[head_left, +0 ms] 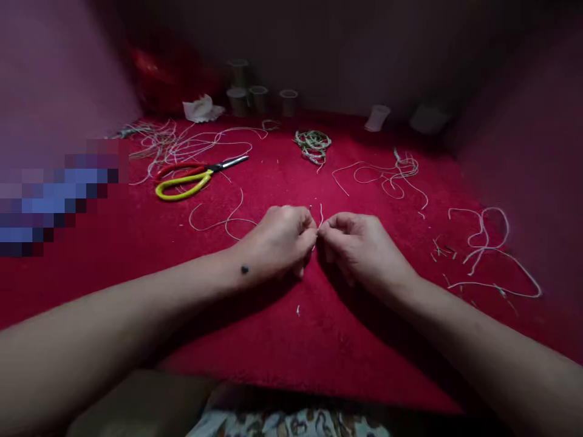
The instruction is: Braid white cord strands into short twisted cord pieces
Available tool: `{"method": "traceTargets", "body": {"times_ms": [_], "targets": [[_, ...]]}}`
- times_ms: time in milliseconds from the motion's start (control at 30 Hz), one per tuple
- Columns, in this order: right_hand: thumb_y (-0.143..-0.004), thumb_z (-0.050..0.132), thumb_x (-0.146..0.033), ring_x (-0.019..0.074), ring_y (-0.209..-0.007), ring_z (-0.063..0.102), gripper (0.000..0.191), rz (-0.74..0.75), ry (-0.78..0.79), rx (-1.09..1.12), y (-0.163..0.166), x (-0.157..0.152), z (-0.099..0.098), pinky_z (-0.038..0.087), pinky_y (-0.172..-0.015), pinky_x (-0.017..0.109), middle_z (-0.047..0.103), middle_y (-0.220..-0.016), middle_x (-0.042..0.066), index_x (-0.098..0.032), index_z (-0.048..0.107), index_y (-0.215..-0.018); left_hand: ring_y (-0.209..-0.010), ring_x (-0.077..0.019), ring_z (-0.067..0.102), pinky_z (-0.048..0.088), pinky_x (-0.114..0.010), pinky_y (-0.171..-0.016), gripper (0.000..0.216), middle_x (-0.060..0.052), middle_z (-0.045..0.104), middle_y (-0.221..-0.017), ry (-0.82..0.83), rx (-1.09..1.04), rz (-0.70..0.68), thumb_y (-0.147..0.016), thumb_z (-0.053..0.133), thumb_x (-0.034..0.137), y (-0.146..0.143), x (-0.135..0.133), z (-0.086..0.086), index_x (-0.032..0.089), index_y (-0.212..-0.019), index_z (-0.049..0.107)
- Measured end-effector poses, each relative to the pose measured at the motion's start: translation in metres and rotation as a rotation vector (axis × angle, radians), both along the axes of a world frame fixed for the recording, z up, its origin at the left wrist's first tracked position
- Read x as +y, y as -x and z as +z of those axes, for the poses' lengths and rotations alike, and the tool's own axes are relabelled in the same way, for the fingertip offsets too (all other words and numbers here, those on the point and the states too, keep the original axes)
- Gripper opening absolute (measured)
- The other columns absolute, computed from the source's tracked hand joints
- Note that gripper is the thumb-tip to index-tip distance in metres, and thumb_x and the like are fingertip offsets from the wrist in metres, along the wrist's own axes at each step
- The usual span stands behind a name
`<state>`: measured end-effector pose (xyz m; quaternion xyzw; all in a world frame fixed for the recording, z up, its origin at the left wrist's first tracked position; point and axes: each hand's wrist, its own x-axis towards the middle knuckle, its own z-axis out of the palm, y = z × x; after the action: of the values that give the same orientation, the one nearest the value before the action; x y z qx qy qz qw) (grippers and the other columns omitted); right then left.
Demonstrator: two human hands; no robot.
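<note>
My left hand (280,240) and my right hand (362,246) rest together on a red cloth (282,340), fingertips meeting in the middle. Both pinch a short piece of thin white cord (321,215) whose ends stick up between the fingers. A longer white cord (218,221) curls on the cloth just left of my left hand.
Scissors with red and yellow handles (191,176) lie at the left. Tangled white cords (177,142) spread at the back left, a green-white bundle (313,144) at the back middle, more loose cords (487,243) at the right. Several spools (255,97) and a crumpled paper (203,109) stand at the back.
</note>
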<state>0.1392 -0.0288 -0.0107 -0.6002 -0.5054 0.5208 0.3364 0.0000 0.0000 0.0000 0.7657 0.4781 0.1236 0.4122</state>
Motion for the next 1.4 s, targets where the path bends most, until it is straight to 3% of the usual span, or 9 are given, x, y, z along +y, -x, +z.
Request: {"method": "traceTargets", "body": {"times_ms": [367,700,900,1067,1233,1400], "targets": [[-0.081,0.048,-0.02,0.0049,-0.023,0.034,0.018,-0.005,0.033,-0.025,0.002,-0.002,0.005,0.024,-0.02,0.016,0.048,-0.044,-0.006,-0.018,0.049,-0.063,-0.035,-0.0077,0.052,0.037,-0.015,-0.04,0.014,0.003,0.056,-0.041,-0.135,0.016,0.061,-0.077,0.046,0.019,-0.001,0.0,-0.002,0.016,-0.066,0.053],[-0.083,0.048,-0.021,0.0047,-0.022,0.034,0.021,0.008,0.035,0.047,-0.002,-0.002,0.003,0.023,-0.02,0.016,0.048,-0.044,-0.007,-0.018,0.047,-0.062,-0.043,-0.0048,0.043,0.032,-0.016,-0.043,0.01,0.005,0.051,-0.05,-0.304,-0.109,-0.021,-0.072,0.048,0.01,0.003,0.004,-0.001,0.013,-0.068,0.056],[-0.085,0.047,-0.022,0.0045,-0.022,0.034,0.024,0.043,0.021,0.082,-0.007,-0.003,0.003,0.022,-0.021,0.015,0.046,-0.041,-0.008,-0.018,0.045,-0.06,-0.051,-0.0049,0.045,0.034,-0.014,-0.044,0.009,0.004,0.052,-0.058,-0.213,-0.159,-0.189,-0.074,0.048,0.01,0.006,0.011,-0.003,0.013,-0.073,0.056],[-0.084,0.049,-0.022,0.0042,-0.022,0.036,0.023,0.051,0.022,0.111,-0.009,-0.002,0.001,0.023,-0.021,0.015,0.048,-0.043,-0.008,-0.018,0.046,-0.061,-0.044,-0.0054,0.046,0.034,-0.014,-0.038,0.007,0.005,0.052,-0.055,-0.1,-0.128,-0.181,-0.075,0.049,0.013,0.007,0.013,-0.002,0.015,-0.08,0.054],[-0.082,0.049,-0.018,0.004,-0.023,0.036,0.018,0.064,0.026,0.119,-0.009,-0.003,0.0,0.024,-0.021,0.015,0.049,-0.043,-0.008,-0.018,0.048,-0.064,-0.043,-0.0054,0.05,0.035,-0.014,-0.041,0.001,0.005,0.055,-0.053,-0.196,-0.085,-0.19,-0.076,0.055,0.015,0.007,0.011,-0.005,0.015,-0.075,0.054],[-0.085,0.045,-0.021,0.0042,-0.022,0.036,0.02,0.083,0.017,0.111,-0.01,-0.002,0.001,0.025,-0.021,0.015,0.05,-0.044,-0.008,-0.018,0.048,-0.066,-0.049,-0.0036,0.046,0.035,-0.014,-0.048,0.009,0.005,0.054,-0.055,-0.347,-0.142,-0.221,-0.077,0.052,0.01,0.007,0.008,-0.007,0.013,-0.07,0.056]]}}
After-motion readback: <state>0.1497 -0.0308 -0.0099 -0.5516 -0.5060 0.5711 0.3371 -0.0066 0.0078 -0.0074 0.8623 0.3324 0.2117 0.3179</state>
